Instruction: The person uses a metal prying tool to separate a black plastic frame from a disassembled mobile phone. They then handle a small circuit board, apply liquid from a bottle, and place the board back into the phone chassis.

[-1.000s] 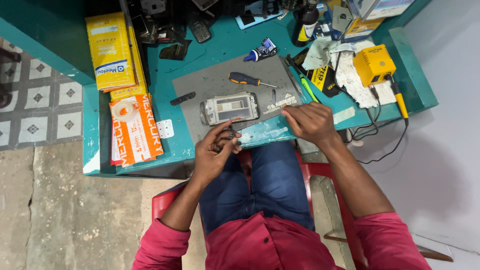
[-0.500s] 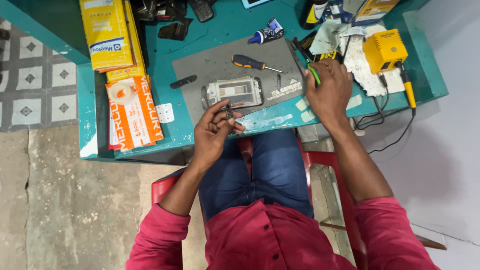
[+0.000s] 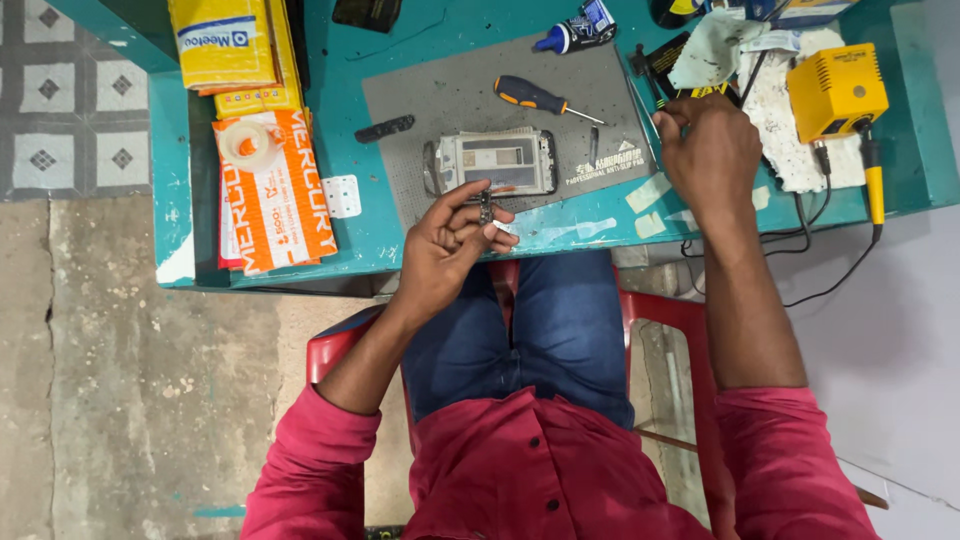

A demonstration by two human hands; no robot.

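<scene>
Pinched between the fingers of our left hand we hold a small dark part, just in front of the opened phone on the grey mat. Our right hand reaches to the tools near the yellow box; whether it grips something, we cannot tell.

Teal bench, concrete floor.
</scene>
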